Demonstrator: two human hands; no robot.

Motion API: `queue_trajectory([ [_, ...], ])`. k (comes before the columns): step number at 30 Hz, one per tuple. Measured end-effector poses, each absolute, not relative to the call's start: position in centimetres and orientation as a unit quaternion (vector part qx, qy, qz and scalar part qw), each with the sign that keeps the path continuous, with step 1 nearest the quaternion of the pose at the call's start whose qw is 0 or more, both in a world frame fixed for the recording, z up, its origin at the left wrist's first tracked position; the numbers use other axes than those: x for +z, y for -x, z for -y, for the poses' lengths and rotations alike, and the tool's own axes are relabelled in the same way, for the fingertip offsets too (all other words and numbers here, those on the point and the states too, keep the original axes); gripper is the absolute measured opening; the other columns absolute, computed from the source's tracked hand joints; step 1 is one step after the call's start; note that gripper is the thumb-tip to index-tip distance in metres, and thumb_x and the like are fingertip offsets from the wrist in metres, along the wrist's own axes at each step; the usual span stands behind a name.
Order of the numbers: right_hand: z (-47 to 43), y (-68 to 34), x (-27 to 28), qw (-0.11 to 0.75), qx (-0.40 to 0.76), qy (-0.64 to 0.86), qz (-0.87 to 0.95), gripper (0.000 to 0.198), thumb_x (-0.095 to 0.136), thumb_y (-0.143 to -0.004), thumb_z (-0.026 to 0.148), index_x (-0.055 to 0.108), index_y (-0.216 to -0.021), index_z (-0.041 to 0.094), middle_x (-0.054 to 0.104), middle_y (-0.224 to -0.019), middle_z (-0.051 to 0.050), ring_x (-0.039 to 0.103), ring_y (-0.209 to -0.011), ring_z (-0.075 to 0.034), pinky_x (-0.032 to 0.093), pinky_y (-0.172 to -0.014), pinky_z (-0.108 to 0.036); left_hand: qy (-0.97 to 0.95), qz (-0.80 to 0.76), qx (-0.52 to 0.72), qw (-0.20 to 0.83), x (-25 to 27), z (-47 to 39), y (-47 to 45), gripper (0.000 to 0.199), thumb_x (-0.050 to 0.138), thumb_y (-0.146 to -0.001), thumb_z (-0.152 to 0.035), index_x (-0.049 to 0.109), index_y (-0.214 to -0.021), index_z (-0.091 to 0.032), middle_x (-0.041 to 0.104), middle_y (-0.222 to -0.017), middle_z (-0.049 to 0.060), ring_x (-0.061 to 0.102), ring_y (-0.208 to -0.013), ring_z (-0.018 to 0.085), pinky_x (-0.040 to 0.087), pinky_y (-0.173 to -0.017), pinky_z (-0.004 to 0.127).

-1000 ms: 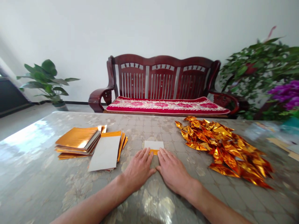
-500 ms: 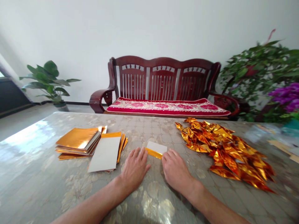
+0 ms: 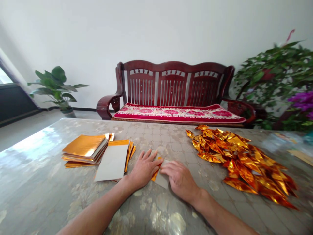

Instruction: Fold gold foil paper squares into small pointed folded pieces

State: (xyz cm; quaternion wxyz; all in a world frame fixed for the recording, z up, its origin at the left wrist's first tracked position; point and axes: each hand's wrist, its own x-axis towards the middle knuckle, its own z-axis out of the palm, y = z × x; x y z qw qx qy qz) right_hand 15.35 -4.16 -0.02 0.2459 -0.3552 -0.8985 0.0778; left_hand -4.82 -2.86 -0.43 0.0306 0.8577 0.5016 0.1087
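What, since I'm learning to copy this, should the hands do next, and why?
Probably hold the paper with the left hand and fold its grey side over with the right hand: the orange strip lies by the left hand, while the side by the right shows plain grey.

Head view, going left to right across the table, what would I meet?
Gold-topped stack, grey-topped stack, left hand, paper, right hand, foil pile.

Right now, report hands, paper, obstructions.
Left hand spread over gold-banded paper, right hand bent on it. Paper partly hidden. Paper stack near left forearm.
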Motion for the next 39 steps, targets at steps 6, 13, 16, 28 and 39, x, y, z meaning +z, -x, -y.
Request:
queue_trajectory([
  [6, 2.6, -16.2, -0.1, 0.216, 0.053, 0.374, 0.901, 0.044, 0.042, -0.090, 0.005, 0.064, -0.123, 0.022, 0.067, -0.119, -0.006, 0.054, -0.109, -0.020, 0.042, -0.097, -0.035, -0.851, -0.498, 0.151, 0.069, -0.3, 2.2, 4.9, 0.040, 0.059, -0.092, -0.029, 0.057, -0.132, -0.031, 0.051, -0.146, 0.006, 0.041, -0.138, 0.030, 0.030, -0.114, 0.054],
  [13, 3.4, -15.2, 0.9, 0.136, -0.007, 0.408, 0.903, 0.029, 0.048, -0.095, 0.013, 0.064, -0.117, 0.022, 0.066, -0.111, -0.006, 0.053, -0.103, -0.022, 0.041, -0.091, -0.034, -0.818, -0.540, 0.198, 0.027, 0.9, 3.9, 4.2, 0.019, 0.054, -0.095, -0.032, 0.070, -0.099, -0.022, 0.066, -0.102, 0.006, 0.059, -0.097, 0.022, 0.047, -0.089, 0.035],
  [16, 3.6, -15.0, 0.9, 0.124, -0.027, 0.425, 0.896, 0.026, 0.050, -0.095, 0.013, 0.065, -0.113, 0.022, 0.066, -0.107, -0.007, 0.054, -0.100, -0.022, 0.041, -0.088, -0.034, -0.820, -0.548, 0.165, 0.002, 1.2, 5.1, 3.8, 0.022, 0.056, -0.093, -0.040, 0.068, -0.094, -0.022, 0.063, -0.094, 0.006, 0.058, -0.092, 0.024, 0.047, -0.084, 0.036],
  [28, 3.6, -15.5, 0.4, 0.145, -0.031, 0.406, 0.902, 0.033, 0.045, -0.096, 0.012, 0.061, -0.124, 0.020, 0.067, -0.110, -0.008, 0.054, -0.100, -0.023, 0.040, -0.090, -0.034, -0.790, -0.575, 0.186, 0.103, 0.4, 4.6, 4.4, 0.019, 0.049, -0.097, -0.025, 0.067, -0.103, -0.023, 0.064, -0.095, 0.003, 0.063, -0.092, 0.018, 0.046, -0.083, 0.027],
  [39, 3.7, -15.6, -0.3, 0.160, -0.050, 0.395, 0.903, 0.040, 0.045, -0.097, 0.013, 0.052, -0.136, 0.020, 0.064, -0.112, -0.008, 0.054, -0.101, -0.023, 0.042, -0.090, -0.034, -0.785, -0.589, 0.175, 0.082, 0.1, 4.5, 4.6, 0.032, 0.051, -0.091, -0.014, 0.061, -0.118, -0.027, 0.067, -0.100, 0.002, 0.064, -0.096, 0.020, 0.046, -0.084, 0.029],
])
